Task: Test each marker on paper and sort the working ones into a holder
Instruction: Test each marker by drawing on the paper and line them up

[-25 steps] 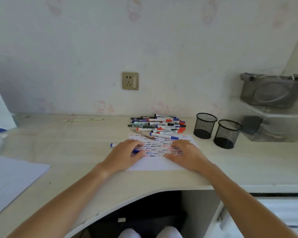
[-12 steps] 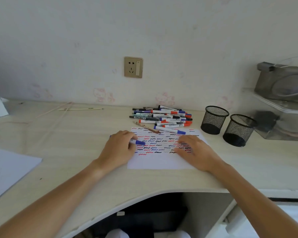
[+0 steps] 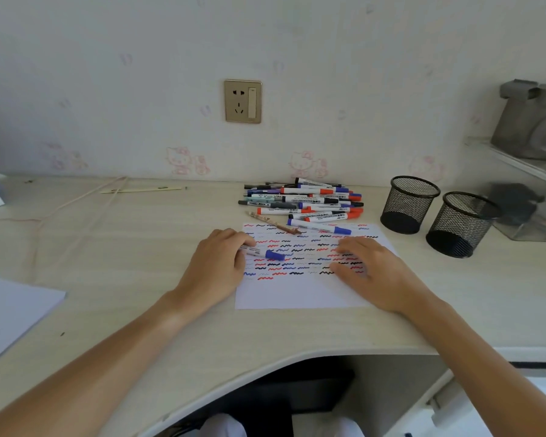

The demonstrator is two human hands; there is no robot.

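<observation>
Since a second ago, more of the blue-capped marker [image 3: 262, 253] shows beyond the left hand [image 3: 216, 266], whose curled fingers grip its barrel, cap lying on the scribbled test paper [image 3: 300, 294]. Right hand [image 3: 368, 269] lies flat, fingers spread, on the sheet's right side. Marker pile [image 3: 303, 201] sits behind; two mesh holders [image 3: 408, 203] stand right, bare desk [image 3: 123, 247] left.

You see a blue-capped marker [image 3: 263, 253] lying across the scribbled paper [image 3: 300, 291]; a pile of markers [image 3: 306, 200] lies behind it, two empty black mesh holders [image 3: 410, 204] to the right.
</observation>
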